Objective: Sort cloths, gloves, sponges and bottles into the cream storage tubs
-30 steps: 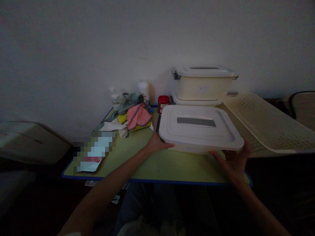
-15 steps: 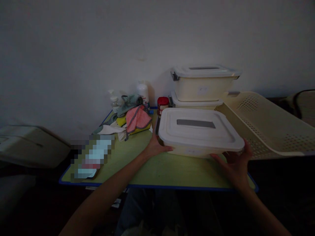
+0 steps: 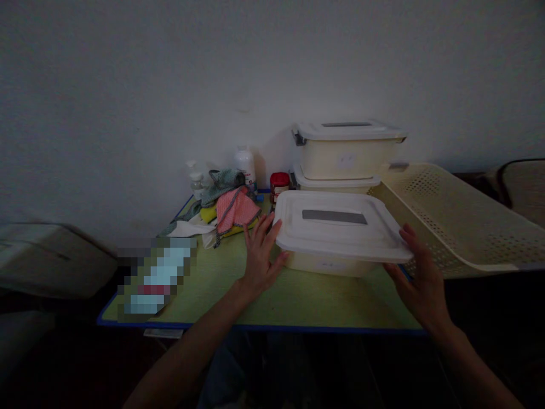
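Note:
A cream storage box with a white lid (image 3: 340, 236) rests on the green table (image 3: 264, 301), a grey handle strip (image 3: 334, 217) set into its lid. At its left front corner is my left hand (image 3: 259, 255), with fingers spread and the tips at the lid's edge. My right hand (image 3: 421, 281) is by the right front corner, thumb and fingers apart. Whether either hand presses on the box is hard to tell. Behind it stand two more lidded boxes, the upper box (image 3: 349, 156) stacked on the lower box (image 3: 336, 184).
Cloths (image 3: 236, 210) lie heaped at the table's back left, near a white bottle (image 3: 244, 165), a pump bottle (image 3: 196, 182) and a red-lidded jar (image 3: 280, 184). A blurred phone (image 3: 164, 272) lies at left. A perforated basket (image 3: 468, 227) is at right.
Both hands have loosened from around the box: the left fingers came up from its side and spread, and the right hand moved slightly outward. The box stays on the table.

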`<state>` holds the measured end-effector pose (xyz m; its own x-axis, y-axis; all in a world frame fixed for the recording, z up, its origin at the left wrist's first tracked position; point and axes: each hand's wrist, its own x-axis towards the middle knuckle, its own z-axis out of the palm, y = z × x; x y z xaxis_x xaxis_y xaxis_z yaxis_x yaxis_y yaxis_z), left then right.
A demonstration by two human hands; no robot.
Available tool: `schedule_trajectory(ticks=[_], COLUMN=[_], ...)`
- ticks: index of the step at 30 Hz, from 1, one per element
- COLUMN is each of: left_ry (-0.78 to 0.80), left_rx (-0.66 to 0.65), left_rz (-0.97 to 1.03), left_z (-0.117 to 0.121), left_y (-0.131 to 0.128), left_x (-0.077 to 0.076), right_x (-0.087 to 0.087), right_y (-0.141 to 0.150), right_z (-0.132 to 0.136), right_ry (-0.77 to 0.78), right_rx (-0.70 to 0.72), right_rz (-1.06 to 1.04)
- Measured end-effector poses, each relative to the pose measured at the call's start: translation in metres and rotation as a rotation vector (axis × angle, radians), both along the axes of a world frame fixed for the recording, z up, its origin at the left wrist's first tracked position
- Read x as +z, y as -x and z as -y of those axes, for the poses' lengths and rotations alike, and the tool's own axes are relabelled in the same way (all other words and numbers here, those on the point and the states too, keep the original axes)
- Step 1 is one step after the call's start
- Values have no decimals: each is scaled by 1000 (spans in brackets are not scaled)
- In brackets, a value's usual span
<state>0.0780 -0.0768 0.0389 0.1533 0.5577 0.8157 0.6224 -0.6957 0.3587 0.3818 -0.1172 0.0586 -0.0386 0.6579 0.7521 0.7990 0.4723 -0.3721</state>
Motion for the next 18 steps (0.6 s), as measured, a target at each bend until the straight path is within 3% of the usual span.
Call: schedule_trajectory(ticks=[4, 12, 15, 18], left_ry=[58, 31, -37, -145], left_rx=[10, -41, -86, -117], left_rz=[42, 212, 260, 246], left_z=[-1, 3, 7, 2], left_y=[-2, -5, -4, -6], left_x=[3, 15, 29, 61], right_x=[5, 12, 33, 73], right_y=[-2, 7, 14, 18], right_z=[4, 13, 21, 20], right_ry=[9, 25, -60, -167], right_rx=[1, 1, 38, 92], right_rz=[-5, -236, -314, -368])
